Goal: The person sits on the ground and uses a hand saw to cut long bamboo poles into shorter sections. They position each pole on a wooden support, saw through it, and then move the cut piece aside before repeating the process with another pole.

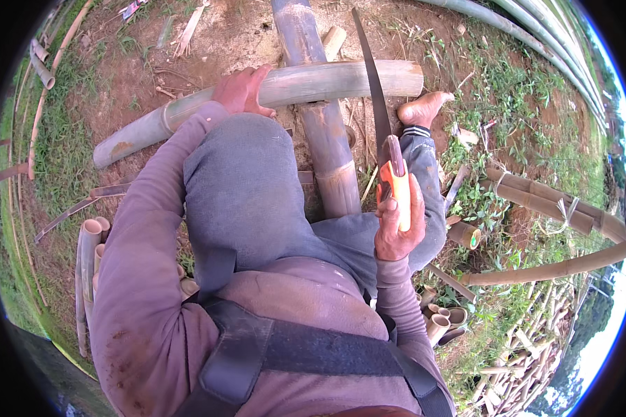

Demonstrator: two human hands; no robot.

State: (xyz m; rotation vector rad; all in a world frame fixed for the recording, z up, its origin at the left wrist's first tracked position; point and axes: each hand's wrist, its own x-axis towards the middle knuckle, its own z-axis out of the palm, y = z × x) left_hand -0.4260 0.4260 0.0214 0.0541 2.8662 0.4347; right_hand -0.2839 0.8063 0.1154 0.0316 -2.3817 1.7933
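Observation:
In my right hand (400, 226) is a hand saw (375, 90) with an orange handle, its long dark blade pointing away from me. The blade crosses in front of a thick green-grey bamboo pole (327, 82); whether it touches the pole I cannot tell. My left hand (243, 90) grips the pole from above, just beyond my raised knee, thumb toward me and fingers over the far side. Beneath the pole, crossing it, lies a second, darker bamboo pole (330, 153) that runs away from me.
Cut bamboo tubes (90, 243) stand at my left, with more short tubes (442, 323) at my right. Tied bamboo poles (549, 201) lie to the right, near a heap of bamboo scraps (522, 361). Long green poles (522, 28) stretch along the far right. My bare foot (424, 109) rests near the pole's end.

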